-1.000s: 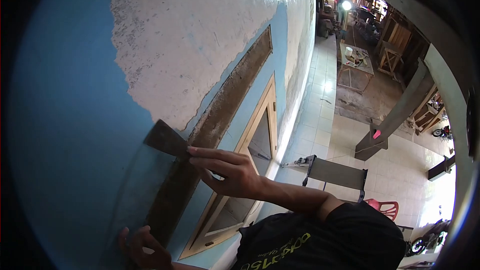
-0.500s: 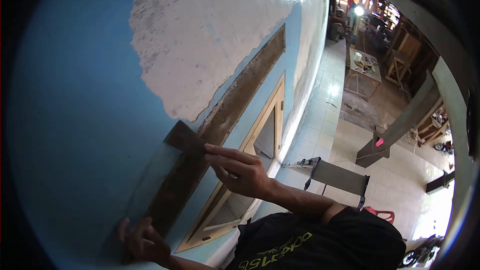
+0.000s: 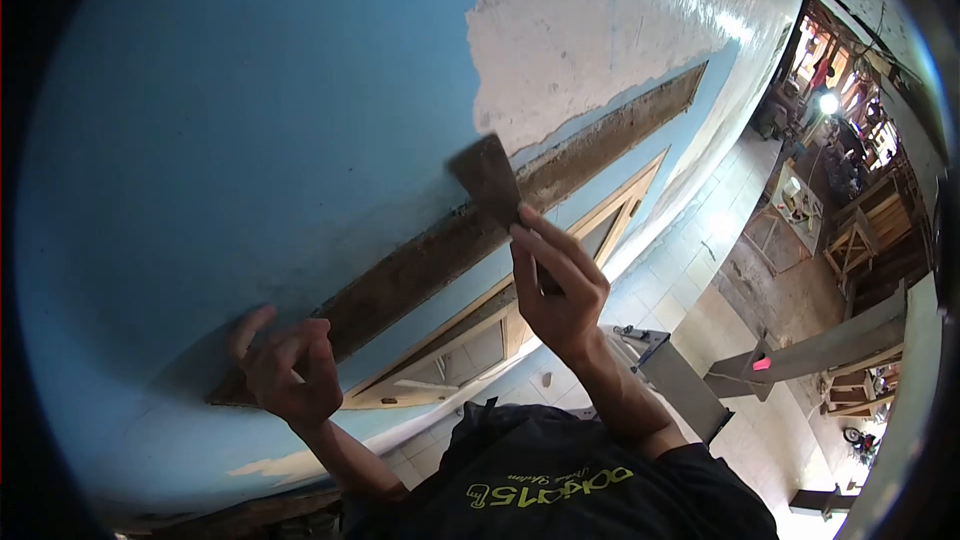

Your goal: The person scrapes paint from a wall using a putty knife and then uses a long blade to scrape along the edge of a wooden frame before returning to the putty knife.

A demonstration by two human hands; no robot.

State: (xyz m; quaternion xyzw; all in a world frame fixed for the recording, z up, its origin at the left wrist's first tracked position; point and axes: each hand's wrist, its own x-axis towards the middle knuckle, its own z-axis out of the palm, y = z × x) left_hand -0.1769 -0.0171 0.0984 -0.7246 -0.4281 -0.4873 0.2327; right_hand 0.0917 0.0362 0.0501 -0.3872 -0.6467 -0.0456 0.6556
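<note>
In the head view my right hand [image 3: 562, 290] grips a paint scraper [image 3: 487, 178]. Its wide, dark blade lies at the blue painted wall [image 3: 300, 120], close to the lower tip of the pale bare patch [image 3: 580, 30]. Behind the blade runs a long brown wooden strip [image 3: 410, 275], slanting across the wall. My left hand [image 3: 295, 370] is near the lower end of that strip, fingers apart and partly bent, with its fingertips at the wall. I see nothing in it.
A wood-framed window [image 3: 470, 350] sits beyond the strip. To the right are a grey folding step or bench [image 3: 680, 380], a pillar [image 3: 820, 340] and a tiled floor [image 3: 665, 265]. Farther back stands a small work table [image 3: 795, 210] with items on it.
My view has turned, so the wall and strip appear shifted right and flatter. The scraper stays in my right hand, its blade now more upright and nearer the bare patch's edge.
</note>
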